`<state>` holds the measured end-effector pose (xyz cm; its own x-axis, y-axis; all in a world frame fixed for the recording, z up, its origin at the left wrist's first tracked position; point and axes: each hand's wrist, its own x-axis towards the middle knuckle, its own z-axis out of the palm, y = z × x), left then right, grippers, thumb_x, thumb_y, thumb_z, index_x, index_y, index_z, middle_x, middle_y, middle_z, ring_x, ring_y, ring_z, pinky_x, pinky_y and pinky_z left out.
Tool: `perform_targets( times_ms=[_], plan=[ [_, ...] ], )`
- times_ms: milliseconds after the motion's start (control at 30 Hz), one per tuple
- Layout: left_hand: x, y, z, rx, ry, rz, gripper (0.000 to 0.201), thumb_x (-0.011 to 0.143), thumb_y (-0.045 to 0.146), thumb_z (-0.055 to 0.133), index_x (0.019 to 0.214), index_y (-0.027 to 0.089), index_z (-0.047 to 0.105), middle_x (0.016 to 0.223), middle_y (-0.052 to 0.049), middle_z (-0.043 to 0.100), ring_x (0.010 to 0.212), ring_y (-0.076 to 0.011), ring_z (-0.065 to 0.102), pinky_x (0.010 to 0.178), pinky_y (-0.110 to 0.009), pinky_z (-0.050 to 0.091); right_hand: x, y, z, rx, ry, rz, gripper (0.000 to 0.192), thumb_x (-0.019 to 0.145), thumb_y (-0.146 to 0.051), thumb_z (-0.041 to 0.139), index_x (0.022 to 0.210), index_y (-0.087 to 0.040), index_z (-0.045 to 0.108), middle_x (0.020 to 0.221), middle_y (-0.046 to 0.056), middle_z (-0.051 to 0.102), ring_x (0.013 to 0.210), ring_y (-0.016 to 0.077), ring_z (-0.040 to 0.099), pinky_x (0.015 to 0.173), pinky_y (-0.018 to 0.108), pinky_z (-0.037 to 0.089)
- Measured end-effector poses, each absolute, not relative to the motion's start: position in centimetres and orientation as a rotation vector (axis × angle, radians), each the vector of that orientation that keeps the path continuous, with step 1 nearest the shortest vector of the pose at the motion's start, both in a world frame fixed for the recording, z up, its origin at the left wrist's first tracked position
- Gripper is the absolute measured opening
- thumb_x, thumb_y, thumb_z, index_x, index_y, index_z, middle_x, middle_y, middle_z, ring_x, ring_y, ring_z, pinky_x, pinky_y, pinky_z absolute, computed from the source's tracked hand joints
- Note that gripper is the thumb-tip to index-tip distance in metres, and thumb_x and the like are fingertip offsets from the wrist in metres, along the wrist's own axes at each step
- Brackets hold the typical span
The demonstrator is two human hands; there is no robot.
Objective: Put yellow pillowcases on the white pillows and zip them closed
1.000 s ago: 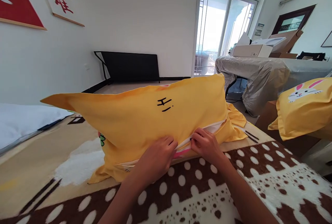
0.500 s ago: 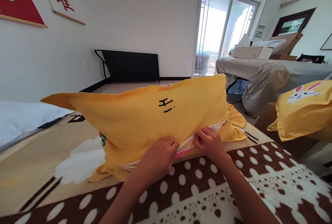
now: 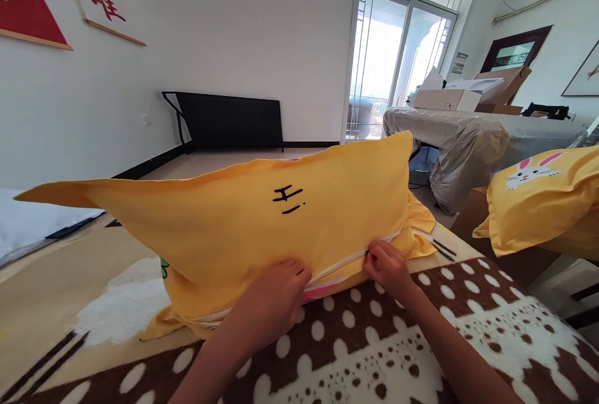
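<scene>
A yellow pillowcase with "Hi!" written on it stands on its long side in front of me, filled out by something inside. Along its lower edge runs a white zipper, with a strip of pink showing below it. My left hand is closed on the cloth beside the zipper, left of the middle. Farther right, my right hand pinches a small dark zipper pull at the zipper line. The pull is mostly covered by my fingers.
Under the pillowcase lies a brown and cream patterned blanket. Another yellow pillow with a rabbit face is at the right, on a cardboard box. Behind it stands a plastic-covered table bearing boxes. A white pillow lies at the left.
My right hand has slid rightward along the zipper, farther from my left hand. The pillowcase's left corner reaches farther left, and the view has shifted slightly.
</scene>
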<state>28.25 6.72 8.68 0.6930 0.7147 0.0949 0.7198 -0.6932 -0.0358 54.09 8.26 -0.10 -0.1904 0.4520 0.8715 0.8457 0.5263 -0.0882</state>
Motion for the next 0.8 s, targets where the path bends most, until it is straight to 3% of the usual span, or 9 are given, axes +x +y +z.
perform_targets(
  times_ms=[133, 400, 533, 800],
  plan=[
    [29.4, 5.9, 9.1, -2.645, -1.211, -0.055, 0.02, 0.08, 0.007, 0.04, 0.083, 0.017, 0.057, 0.088, -0.009, 0.06, 0.08, -0.025, 0.055, 0.069, -0.037, 0.04, 54.0, 8.2, -0.5, -0.993, -1.718, -0.539, 0.018, 0.078, -0.005, 0.047, 0.068, -0.02, 0.045, 0.064, 0.001, 0.054, 0.063, 0.0131, 0.053, 0.059, 0.024, 0.045],
    [39.6, 6.5, 9.2, -2.545, -0.787, -0.338, 0.017, 0.084, 0.009, 0.041, 0.088, 0.016, 0.055, 0.088, -0.007, 0.057, 0.083, -0.0234, 0.053, 0.068, -0.036, 0.042, 54.4, 7.9, -0.7, -0.933, -1.636, -0.545, 0.016, 0.08, -0.009, 0.051, 0.072, -0.021, 0.045, 0.068, 0.002, 0.057, 0.064, 0.0138, 0.055, 0.059, 0.025, 0.047],
    [42.5, 8.6, 8.1, -2.58, -0.898, -0.412, 0.01, 0.084, 0.013, 0.045, 0.088, 0.015, 0.054, 0.094, -0.009, 0.057, 0.088, -0.0249, 0.052, 0.072, -0.037, 0.044, 54.8, 7.6, -0.4, -0.953, -1.629, -0.57, 0.015, 0.082, -0.009, 0.048, 0.073, -0.021, 0.046, 0.068, 0.002, 0.058, 0.062, 0.014, 0.055, 0.056, 0.025, 0.046],
    [41.4, 10.1, 4.9, -2.651, -1.06, -0.591, 0.013, 0.083, 0.007, 0.046, 0.085, 0.017, 0.054, 0.085, -0.006, 0.056, 0.082, -0.0228, 0.052, 0.073, -0.035, 0.045, 55.0, 8.4, -0.6, -0.981, -1.683, -0.528, 0.015, 0.082, -0.007, 0.048, 0.076, -0.02, 0.05, 0.075, 0.004, 0.061, 0.071, 0.0153, 0.058, 0.065, 0.028, 0.049]
  ],
)
